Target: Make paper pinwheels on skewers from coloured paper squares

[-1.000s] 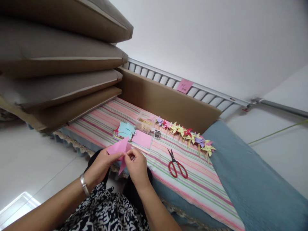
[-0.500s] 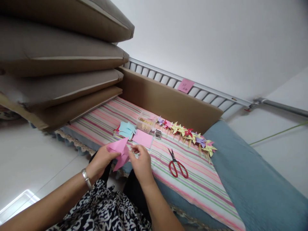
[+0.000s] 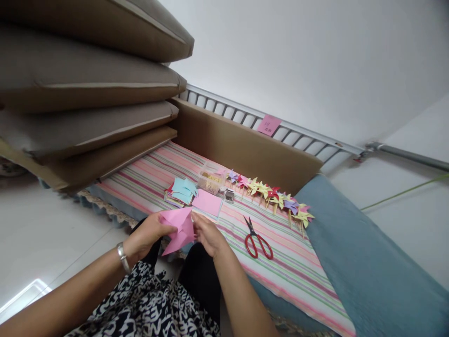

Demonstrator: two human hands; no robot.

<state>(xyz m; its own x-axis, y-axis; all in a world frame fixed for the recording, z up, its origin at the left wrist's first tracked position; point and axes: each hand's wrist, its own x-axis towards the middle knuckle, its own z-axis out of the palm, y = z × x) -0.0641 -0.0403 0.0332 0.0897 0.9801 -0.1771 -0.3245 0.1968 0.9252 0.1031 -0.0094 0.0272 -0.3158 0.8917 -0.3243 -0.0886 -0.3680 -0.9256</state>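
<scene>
Your left hand [image 3: 149, 234] and right hand [image 3: 207, 234] each have a grip clamped on the pink paper [image 3: 180, 228], which sits between them. It looks light, floppy, easily creased; pinch gently at its folded edges.

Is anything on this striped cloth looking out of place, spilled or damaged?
Nothing stands out. The left hand and right hand hold a folded pink paper; the red scissors lie flat on the striped cloth, the pinwheels sit in a row, the blue paper pieces are merely fanned.
</scene>
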